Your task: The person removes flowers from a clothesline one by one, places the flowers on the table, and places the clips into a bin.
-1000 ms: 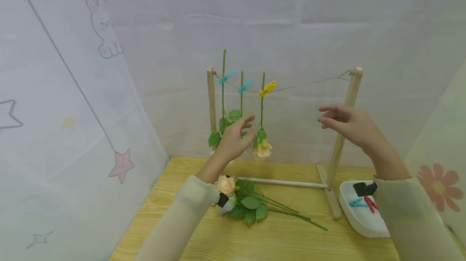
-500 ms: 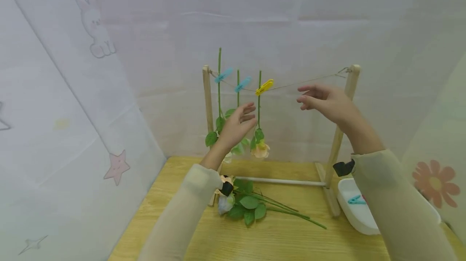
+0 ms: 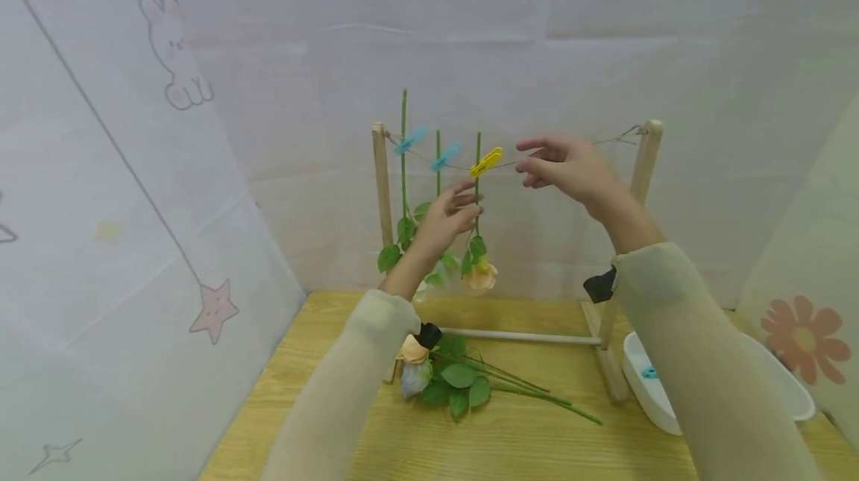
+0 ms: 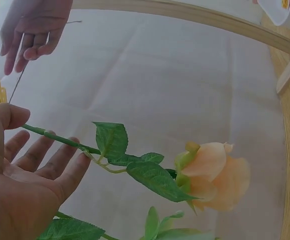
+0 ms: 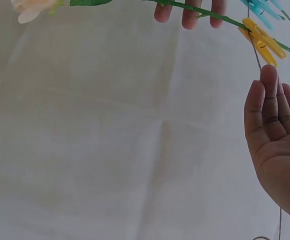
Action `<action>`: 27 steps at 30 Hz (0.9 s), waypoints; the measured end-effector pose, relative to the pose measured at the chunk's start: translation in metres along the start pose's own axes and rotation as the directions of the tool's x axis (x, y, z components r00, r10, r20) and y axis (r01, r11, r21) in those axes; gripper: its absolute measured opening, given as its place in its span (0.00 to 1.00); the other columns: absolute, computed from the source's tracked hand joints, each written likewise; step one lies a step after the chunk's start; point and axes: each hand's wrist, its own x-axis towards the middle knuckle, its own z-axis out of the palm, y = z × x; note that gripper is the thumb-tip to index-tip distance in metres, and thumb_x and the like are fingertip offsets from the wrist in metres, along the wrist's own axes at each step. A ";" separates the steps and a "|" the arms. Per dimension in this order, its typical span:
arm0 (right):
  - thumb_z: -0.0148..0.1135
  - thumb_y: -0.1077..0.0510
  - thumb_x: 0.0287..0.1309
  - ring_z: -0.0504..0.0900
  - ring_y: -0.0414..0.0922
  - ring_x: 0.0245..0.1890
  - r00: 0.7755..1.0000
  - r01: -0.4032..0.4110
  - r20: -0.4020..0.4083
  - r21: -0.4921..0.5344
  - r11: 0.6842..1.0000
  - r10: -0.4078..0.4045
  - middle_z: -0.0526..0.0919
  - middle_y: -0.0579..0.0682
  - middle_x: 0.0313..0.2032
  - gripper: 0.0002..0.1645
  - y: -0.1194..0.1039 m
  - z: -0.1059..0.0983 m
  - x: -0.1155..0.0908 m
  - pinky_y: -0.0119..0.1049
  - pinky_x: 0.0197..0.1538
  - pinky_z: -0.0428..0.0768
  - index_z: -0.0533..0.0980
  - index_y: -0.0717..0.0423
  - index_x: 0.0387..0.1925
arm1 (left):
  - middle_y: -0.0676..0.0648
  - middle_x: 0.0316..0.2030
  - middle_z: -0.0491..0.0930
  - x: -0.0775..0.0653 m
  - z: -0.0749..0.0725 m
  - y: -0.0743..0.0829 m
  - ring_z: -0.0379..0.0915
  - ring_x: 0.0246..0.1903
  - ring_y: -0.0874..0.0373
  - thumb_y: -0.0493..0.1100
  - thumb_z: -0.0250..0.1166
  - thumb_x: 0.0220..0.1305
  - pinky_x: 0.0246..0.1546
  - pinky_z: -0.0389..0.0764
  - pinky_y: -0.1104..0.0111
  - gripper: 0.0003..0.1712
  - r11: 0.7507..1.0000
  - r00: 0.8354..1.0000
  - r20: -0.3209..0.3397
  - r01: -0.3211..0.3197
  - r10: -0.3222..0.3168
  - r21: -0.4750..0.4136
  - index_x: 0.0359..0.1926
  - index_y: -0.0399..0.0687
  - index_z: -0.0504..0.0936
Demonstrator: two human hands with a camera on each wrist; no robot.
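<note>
A peach rose (image 3: 480,275) hangs head-down from a string, its green stem held by a yellow clothespin (image 3: 486,162). My left hand (image 3: 448,221) is at that stem, with fingers behind it and the thumb in front, not closed round it. In the left wrist view the rose's bloom (image 4: 215,175) lies beyond the fingertips. My right hand (image 3: 567,171) is at the string just right of the yellow clothespin, fingers loosely bent and nothing gripped. Two blue clothespins (image 3: 446,157) hold more stems at left; their blooms are partly behind my left hand.
The string spans a wooden frame with a right post (image 3: 647,160) and a white crossbar (image 3: 523,335). Several cut roses (image 3: 459,376) lie on the wooden table (image 3: 510,444). A white tub (image 3: 781,384) with a blue clothespin inside stands at right, partly behind my right sleeve.
My right hand has moved left from beside the right post to the string near the yellow clothespin. My left hand has risen to the peach rose's stem.
</note>
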 end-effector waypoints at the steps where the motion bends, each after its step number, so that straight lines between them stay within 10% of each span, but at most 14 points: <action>1: 0.62 0.49 0.70 0.87 0.47 0.43 1.000 0.001 0.001 0.007 1.000 -0.001 0.85 0.56 0.51 0.28 0.000 0.001 0.002 0.44 0.56 0.83 0.73 0.54 0.67 | 0.42 0.67 0.74 0.001 0.001 0.000 0.75 0.61 0.51 0.46 0.59 0.75 0.62 0.77 0.52 0.30 1.000 1.000 0.003 -0.001 0.001 -0.002 0.74 0.58 0.66; 27: 0.61 0.54 0.70 0.86 0.49 0.38 0.998 -0.067 0.009 0.048 0.997 0.066 0.84 0.63 0.51 0.27 -0.014 0.023 0.024 0.43 0.52 0.85 0.72 0.55 0.67 | 0.41 0.58 0.81 0.011 0.015 -0.002 0.85 0.46 0.50 0.39 0.60 0.75 0.51 0.84 0.56 0.23 0.997 0.997 -0.041 -0.073 0.072 -0.009 0.67 0.54 0.71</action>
